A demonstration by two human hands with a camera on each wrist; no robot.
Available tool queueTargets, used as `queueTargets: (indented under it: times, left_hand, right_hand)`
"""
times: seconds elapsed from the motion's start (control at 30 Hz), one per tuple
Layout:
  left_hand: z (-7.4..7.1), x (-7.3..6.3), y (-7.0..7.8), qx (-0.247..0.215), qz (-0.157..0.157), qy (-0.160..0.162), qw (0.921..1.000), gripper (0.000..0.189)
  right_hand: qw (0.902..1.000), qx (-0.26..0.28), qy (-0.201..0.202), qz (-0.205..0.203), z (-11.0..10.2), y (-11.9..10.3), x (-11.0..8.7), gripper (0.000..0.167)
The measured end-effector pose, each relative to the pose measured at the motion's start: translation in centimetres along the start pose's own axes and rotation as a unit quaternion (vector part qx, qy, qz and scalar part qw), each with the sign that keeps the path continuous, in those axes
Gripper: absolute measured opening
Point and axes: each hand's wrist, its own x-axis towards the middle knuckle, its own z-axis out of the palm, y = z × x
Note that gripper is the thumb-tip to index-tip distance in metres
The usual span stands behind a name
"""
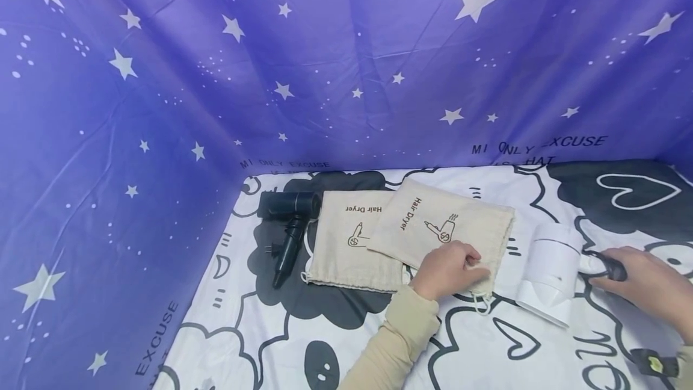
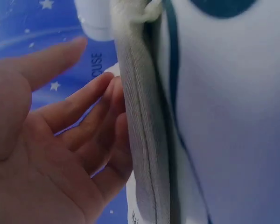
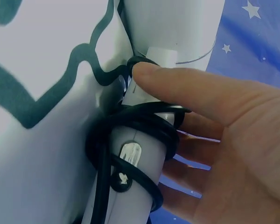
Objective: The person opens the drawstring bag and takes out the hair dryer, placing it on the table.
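A white hair dryer [image 1: 551,263] lies on the printed cloth at the right, a black cord [image 3: 144,112] wound round its handle [image 3: 135,135]. My right hand [image 1: 644,281] grips that handle, with the thumb on the near side and the other fingers passing behind. My left hand [image 1: 450,269] rests at the lower part of a beige drawstring bag [image 1: 476,215] marked "Hair Dryer". In the left wrist view its fingers touch the bag's edge [image 2: 144,140], while the thumb stands apart. This bag partly overlaps a second beige bag [image 1: 357,263] to its left.
A dark hair dryer [image 1: 292,203] lies left of the bags, its handle pointing toward me. Black-and-white patterned cloth [image 1: 260,342] covers the surface. Purple star-printed curtains [image 1: 346,65] rise along the back and left sides.
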Motion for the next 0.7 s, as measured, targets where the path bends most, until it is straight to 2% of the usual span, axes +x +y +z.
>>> queueTargets:
  times: [0.1,0.2,0.37,0.47,0.57,0.63,0.7]
  left_hand:
    - [0.4,-0.4,0.4,0.054,0.004,-0.032,0.998,0.046]
    - [0.8,-0.6,0.6,0.108,0.009,-0.04,0.9933,0.054]
    - [1.4,-0.7,1.2,0.175,0.021,-0.026,0.984,0.036]
    - [1.5,-0.6,1.2,0.184,0.036,-0.014,0.9822,0.024]
    - [1.5,-0.7,0.9,0.174,0.048,0.006,0.9836,0.016]
    - [1.4,-0.8,0.8,0.168,0.054,0.018,0.9841,0.014]
    - [1.3,-1.0,0.7,0.161,0.059,0.025,0.9849,0.013]
  right_hand:
    - [1.0,0.001,0.002,0.003,0.0,-0.1,0.1,0.058]
    - [0.9999,0.003,0.006,0.015,-0.1,-0.3,0.2,0.057]
    - [0.9992,0.0,0.0,0.041,-0.5,-0.9,0.3,0.064]
    - [0.999,0.007,0.004,0.045,-0.6,-1.0,0.4,0.058]
    - [0.999,0.014,-0.003,0.043,-0.9,-1.1,0.5,0.046]
    - [0.999,0.018,-0.003,0.041,-1.1,-1.3,0.5,0.038]
    - [0.9987,0.02,-0.004,0.047,-1.3,-1.5,0.5,0.038]
